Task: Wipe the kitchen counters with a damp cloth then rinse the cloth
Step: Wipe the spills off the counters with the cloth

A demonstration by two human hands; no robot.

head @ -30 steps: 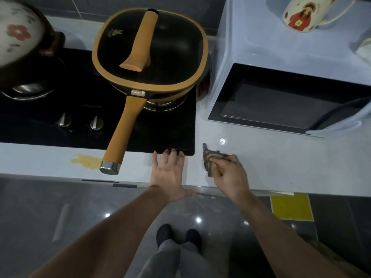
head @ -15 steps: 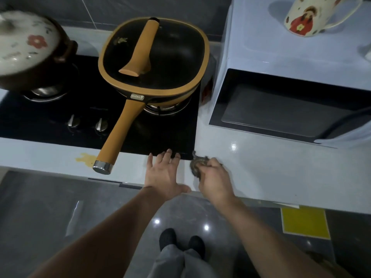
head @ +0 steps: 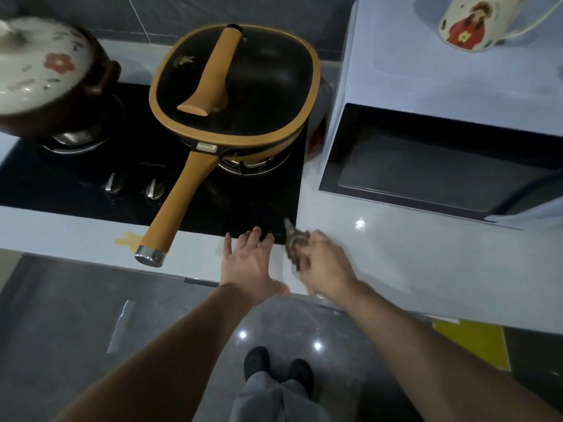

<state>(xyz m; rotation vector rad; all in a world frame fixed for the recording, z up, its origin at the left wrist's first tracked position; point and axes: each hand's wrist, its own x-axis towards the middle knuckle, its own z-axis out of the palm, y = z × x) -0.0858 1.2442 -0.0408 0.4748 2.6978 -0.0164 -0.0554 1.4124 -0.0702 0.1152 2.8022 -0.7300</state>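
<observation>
My right hand [head: 323, 263] grips the bunched brown cloth [head: 295, 243] at the counter's [head: 411, 260] front edge beside the hob's [head: 76, 190] corner, cloth protruding ahead of my knuckles; my left hand [head: 251, 264] rests flat, fingers spread, alongside.

Bunched, dark mottled cloth [head: 295, 242] lies on the pale counter [head: 426, 263] beside the hob.

I saw a mottled brown cloth [head: 294, 242], a black pan [head: 268, 95] with ochre rim and handles, a white lid [head: 36, 77] with red flowers, and a pale grey counter [head: 426, 269].
</observation>
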